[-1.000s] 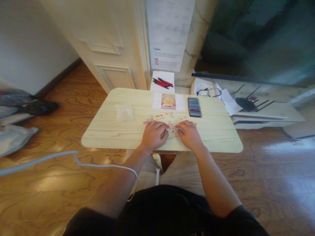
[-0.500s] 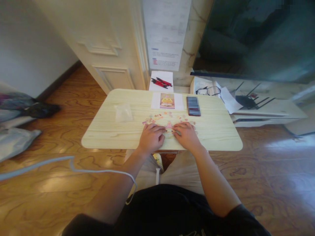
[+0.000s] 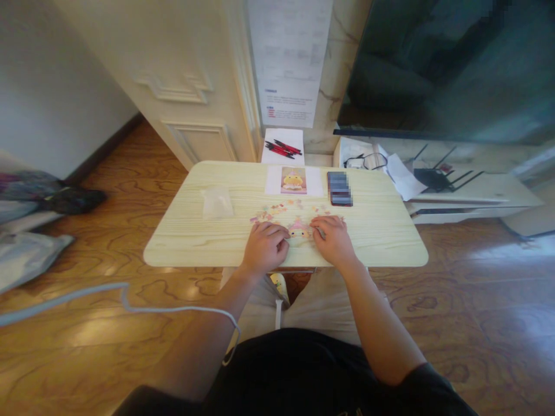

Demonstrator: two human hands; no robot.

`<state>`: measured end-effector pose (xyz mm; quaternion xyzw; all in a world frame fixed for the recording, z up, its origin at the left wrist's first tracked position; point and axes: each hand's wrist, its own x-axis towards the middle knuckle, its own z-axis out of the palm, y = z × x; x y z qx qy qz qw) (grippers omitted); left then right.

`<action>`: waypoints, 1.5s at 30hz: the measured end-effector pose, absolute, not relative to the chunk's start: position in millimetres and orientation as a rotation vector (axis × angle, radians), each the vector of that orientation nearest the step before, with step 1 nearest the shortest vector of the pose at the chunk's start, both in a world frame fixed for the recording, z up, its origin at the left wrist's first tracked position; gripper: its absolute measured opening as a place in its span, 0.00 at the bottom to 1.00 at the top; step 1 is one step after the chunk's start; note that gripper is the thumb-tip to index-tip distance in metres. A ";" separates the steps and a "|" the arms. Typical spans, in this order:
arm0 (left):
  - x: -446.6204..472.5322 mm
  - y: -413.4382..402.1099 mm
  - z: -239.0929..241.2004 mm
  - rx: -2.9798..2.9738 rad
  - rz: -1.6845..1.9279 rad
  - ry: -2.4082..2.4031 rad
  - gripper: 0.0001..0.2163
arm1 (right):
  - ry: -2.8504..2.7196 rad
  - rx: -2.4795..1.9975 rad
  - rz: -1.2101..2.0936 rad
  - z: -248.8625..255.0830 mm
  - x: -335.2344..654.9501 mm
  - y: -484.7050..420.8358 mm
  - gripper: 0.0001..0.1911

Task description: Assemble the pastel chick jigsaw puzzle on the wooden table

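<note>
Head view: your left hand [image 3: 266,245] and right hand [image 3: 333,240], curled, flank small pieces [image 3: 298,232] near the counter's [image 3: 186,245] front edge; grip unclear.

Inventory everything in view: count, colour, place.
Table: 1, pale, centre.
Puzzle patch: 1, pink and pale, table's near centre.
Loose pieces: many, multicoloured, around patch.
Picture sheet: 1, white with yellow figure, table's far edge.
Phone: 1, dark, right of sheet.
Packet: 1, whitish, table's left.
Pens: several, red and black, on white paper beyond table.
Wall sheet: 1, white, above pens.
Screen: 1, dark, upper right.
Box: 1, white, below screen.
Router: 1, black, on white cabinet.
Cable: 1, whitish, lower left.
Bags: count unclear, whitish and dark, left.
Panel: 1, cream, upper left.
Floor: 1, brown, around table.
Left hand: 1, bare, patch's left edge.
Right hand: 1, bare, patch's right edge.
</note>
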<state>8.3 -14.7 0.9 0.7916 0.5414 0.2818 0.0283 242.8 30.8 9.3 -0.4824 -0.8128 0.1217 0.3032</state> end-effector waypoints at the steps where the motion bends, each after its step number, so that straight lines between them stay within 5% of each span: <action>1: 8.2 -15.0 1.0 2.448 0.860 1.662 0.09 | -2.133 -1.281 0.314 8.4 245.7 31.7 0.12; 45: 6.8 -30.3 3.6 2.855 0.737 1.204 0.11 | -2.207 -1.279 0.245 -6.5 259.8 34.6 0.20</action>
